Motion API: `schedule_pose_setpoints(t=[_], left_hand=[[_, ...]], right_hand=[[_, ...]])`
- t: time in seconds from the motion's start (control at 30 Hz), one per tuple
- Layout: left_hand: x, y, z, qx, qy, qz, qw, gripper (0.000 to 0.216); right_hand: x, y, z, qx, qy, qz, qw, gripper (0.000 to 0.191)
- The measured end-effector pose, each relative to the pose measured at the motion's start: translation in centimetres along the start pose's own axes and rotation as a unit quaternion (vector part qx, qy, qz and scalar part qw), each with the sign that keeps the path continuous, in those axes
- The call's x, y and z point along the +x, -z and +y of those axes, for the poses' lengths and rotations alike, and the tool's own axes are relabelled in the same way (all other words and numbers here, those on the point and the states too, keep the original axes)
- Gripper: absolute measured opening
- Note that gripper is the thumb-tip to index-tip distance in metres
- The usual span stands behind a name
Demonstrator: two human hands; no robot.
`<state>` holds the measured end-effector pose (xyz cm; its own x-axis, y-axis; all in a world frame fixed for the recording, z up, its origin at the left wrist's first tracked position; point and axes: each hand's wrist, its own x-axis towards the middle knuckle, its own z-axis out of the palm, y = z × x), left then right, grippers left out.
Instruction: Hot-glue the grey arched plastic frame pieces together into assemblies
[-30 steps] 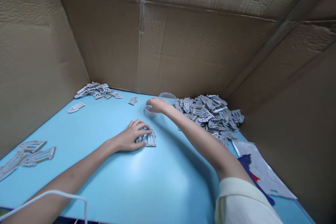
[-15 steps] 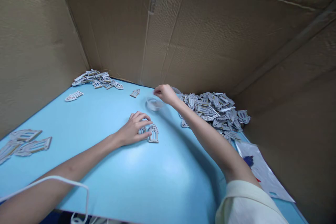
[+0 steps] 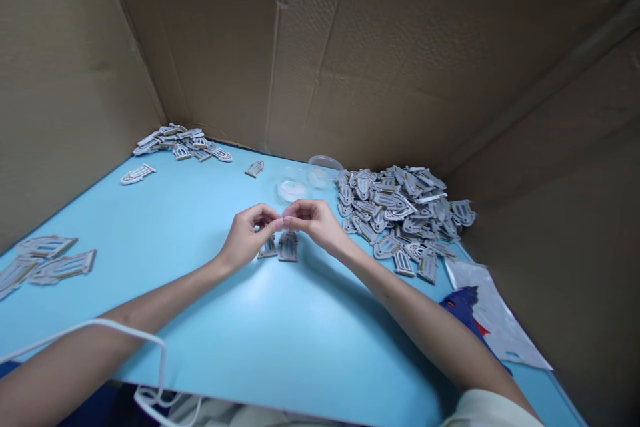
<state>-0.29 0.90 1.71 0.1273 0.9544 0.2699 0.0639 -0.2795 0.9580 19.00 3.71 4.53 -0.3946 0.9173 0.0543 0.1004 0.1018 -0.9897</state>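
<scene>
Blue tabletop (image 3: 210,327), grey arched cutouts (image 3: 289,247) near left hand (image 3: 245,238), right hand (image 3: 316,223).

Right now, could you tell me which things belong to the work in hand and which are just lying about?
In use: left hand, right hand, two grey arched pieces.
Lying about: large heap of pieces, smaller heap, clear plastic tub, plastic sheet.

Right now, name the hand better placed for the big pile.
Right, probably: the right hand sits closer to the big pile of grey arched cut-outs than the left hand.
</scene>
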Motion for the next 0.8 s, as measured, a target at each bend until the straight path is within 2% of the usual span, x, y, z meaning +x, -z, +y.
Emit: schedule_pose_setpoints(t=[0.2, 0.4, 0.57, 0.67, 0.73, 0.8], left_hand=[[0.3, 0.4, 0.2, 0.002, 0.007, -0.009, 1.000, 0.033], [0.4, 0.2, -0.2, -0.038, 0.041, -0.018, 0.998, 0.033], [0.5, 0.6, 0.0, 0.006, 0.049, -0.028, 0.998, 0.029], [0.4, 1.1, 0.6, 0.062, 0.008, -0.089, 0.994, 0.023], [0.2, 1.2, 1.0, 0.088, -0.028, -0.143, 0.985, 0.018], [0.1, 1.2, 1.1, 0.090, -0.051, -0.165, 0.981, 0.014]], right_hand=[[-0.5, -0.3, 0.3, 0.068, -0.020, 0.014, 0.997, 0.031], [-0.7, -1.4, 1.3, 0.090, -0.011, 0.079, 0.993, 0.028], [-0.7, -1.3, 1.1, 0.065, 0.034, 0.156, 0.985, 0.026], [-0.8, -0.2, 0.7, 0.063, 0.040, 0.169, 0.983, 0.029], [-0.9, 0.8, 0.5, 0.062, 0.023, 0.154, 0.986, 0.032], [-1.0, 1.8, 0.4, 0.035, 0.013, 0.122, 0.992, 0.030]])
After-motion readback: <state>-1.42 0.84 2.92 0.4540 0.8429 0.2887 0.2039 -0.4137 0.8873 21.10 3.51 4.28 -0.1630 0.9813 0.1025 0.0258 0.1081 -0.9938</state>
